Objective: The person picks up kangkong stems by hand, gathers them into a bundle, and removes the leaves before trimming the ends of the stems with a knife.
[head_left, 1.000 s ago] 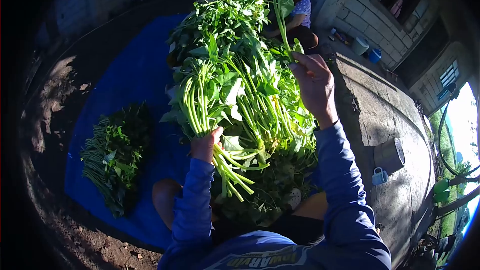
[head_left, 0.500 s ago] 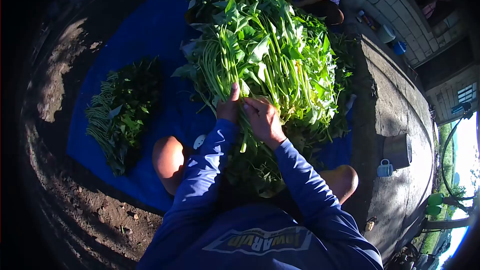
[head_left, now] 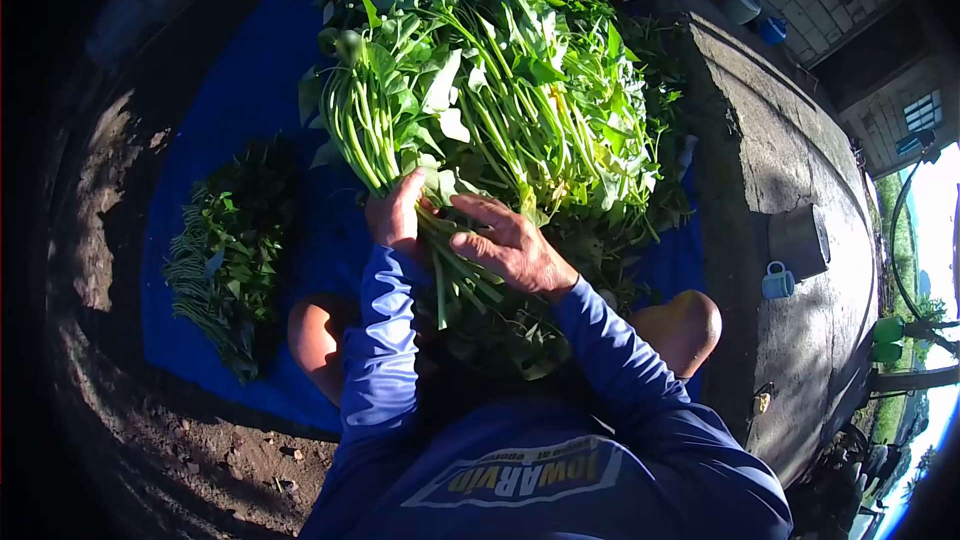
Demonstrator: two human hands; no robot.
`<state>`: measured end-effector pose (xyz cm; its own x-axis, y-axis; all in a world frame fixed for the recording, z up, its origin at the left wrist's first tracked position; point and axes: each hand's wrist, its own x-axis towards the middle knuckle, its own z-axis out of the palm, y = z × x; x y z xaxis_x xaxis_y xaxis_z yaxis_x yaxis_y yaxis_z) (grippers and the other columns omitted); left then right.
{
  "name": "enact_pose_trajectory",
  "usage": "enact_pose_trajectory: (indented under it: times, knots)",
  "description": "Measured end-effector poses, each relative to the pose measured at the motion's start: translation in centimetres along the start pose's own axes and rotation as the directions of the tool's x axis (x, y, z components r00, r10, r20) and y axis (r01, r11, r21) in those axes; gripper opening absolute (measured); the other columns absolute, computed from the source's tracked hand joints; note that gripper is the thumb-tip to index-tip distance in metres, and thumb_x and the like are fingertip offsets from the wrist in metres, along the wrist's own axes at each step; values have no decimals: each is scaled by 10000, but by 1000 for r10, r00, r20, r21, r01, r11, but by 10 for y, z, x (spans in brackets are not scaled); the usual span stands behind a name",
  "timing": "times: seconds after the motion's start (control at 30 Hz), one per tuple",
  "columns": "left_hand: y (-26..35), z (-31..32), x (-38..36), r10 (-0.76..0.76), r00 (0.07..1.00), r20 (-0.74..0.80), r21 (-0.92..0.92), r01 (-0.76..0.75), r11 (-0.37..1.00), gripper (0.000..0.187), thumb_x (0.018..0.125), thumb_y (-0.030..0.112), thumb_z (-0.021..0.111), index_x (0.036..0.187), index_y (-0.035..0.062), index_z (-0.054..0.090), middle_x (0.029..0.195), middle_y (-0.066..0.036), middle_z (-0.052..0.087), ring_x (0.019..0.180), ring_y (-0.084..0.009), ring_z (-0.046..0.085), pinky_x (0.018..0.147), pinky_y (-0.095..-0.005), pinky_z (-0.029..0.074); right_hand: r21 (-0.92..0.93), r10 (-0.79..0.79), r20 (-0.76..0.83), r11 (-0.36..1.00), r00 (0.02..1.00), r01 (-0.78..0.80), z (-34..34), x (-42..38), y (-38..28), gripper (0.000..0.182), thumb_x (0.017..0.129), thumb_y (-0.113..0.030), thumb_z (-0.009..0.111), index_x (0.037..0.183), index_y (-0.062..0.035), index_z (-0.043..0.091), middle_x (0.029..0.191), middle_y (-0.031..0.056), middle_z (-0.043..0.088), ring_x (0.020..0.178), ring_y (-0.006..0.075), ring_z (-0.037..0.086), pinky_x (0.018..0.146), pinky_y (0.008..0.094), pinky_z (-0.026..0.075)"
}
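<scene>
Green stems, one leafy bundle (head_left: 365, 130), held in the L hand (head_left: 397, 215): fingers wrapped firmly round the bare lower stems, thumb on top, leaves fanning away, stem ends poking out twd the lap. R hand (head_left: 512, 245) just beside, fingers & thumb parted, over the stem ends; can't tell if it touches. Bundle prob. light; stems bendy but crisp, might snap if squeezed; leaves soft, easily bruised, poss. slick if damp. Best grip: approx. where L hand has it, round bare stems below the leaves, snug not crushing. Bundle is above the blue tarp (head_left: 205, 130), against the near-left side of a big leafy pile (head_left: 585, 105) running twd the tarp's far edge. Smaller leafy heap (head_left: 240, 260) by tarp's near-left corner. Beyond R edge: concrete ledge (head_left: 800, 155) w/ pale mug (head_left: 778, 282).
</scene>
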<state>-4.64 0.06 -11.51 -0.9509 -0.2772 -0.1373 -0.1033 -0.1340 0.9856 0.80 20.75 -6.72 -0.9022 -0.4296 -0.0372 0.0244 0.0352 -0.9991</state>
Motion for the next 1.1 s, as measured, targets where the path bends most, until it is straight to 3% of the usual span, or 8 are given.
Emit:
enact_pose_trajectory:
  times: [0.1, 0.27, 0.53, 0.6, 0.73, 0.77, 0.83, 1.1]
  knots:
    - [12, 15, -5, -150, 986, -78, -275, 123, 954, 239, 889, 272, 821, 821, 96, 674, 753, -7, 602, 654, -124, 573, 583, -301, 458, -577, -337, -584, 812, 739, -85, -75, 38, 9, 238, 923, -157, 703, 1121, -32, 745, 1045, 168, 743, 993, 312, 726, 873, 400, 573]
    - [21, 25, -12, -283, 959, -14, -297, 266, 917, 247, 859, 267, 855, 894, 125, 657, 752, 16, 537, 615, -125, 541, 566, -299, 462, -768, -441, -575, 581, 689, -269, -135, 77, 25, 162, 847, -174, 678, 928, -68, 770, 938, 177, 748, 894, 380, 710, 825, 472, 574]
    - [-34, 9, 20, -55, 998, 2, -84, 55, 995, 247, 914, 238, 784, 962, -4, 772, 920, -86, 750, 779, -222, 701, 716, -375, 545, -613, -34, -560, 689, 828, -387, -169, 97, 19, 423, 797, -344, 785, 1127, -81, 751, 1013, 97, 759, 902, 243, 716, 827, 372, 568]
    - [-60, 1, 32, 75, 996, 52, 66, -78, 995, 241, 970, 210, 712, 1054, -7, 776, 1023, -122, 794, 877, -248, 753, 792, -397, 566, -161, 179, -505, 942, 845, -296, -171, 96, 5, 344, 923, -353, 761, 1072, -43, 764, 901, 16, 721, 779, 170, 655, 756, 352, 541]
    - [-29, -5, 19, 248, 922, 298, 732, -388, 561, 256, 1029, 132, 581, 1189, 26, 751, 1098, -149, 788, 968, -282, 776, 835, -377, 599, 289, 264, -238, 938, 935, -191, -177, 88, -12, 264, 980, -271, 731, 1131, -54, 742, 903, -18, 682, 782, 100, 617, 711, 307, 519]
    - [-62, -10, 31, 308, 913, 267, 542, -407, 735, 218, 1008, 136, 621, 1145, 20, 744, 995, -144, 778, 851, -283, 762, 748, -387, 595, 338, 223, -178, 929, 958, -153, -182, 92, -11, 248, 991, -245, 728, 1150, -55, 732, 941, -18, 692, 823, 95, 631, 726, 299, 527]
    - [0, 20, -3, -226, 974, 31, -305, 224, 925, 187, 896, 172, 778, 1000, 32, 709, 720, -90, 659, 561, -234, 647, 526, -386, 538, 81, 114, -333, 992, 936, -92, -149, 63, -73, 317, 984, -263, 716, 1219, -52, 725, 992, -5, 706, 860, 100, 647, 758, 302, 543]
    - [22, 28, 0, -215, 976, 27, -318, 213, 924, 254, 837, 188, 839, 978, 54, 675, 717, -43, 588, 532, -176, 570, 514, -355, 525, -2, 41, -346, 999, 937, -45, -147, 29, -96, 435, 990, -285, 696, 1347, -36, 682, 1178, 67, 726, 1042, 168, 680, 874, 348, 581]
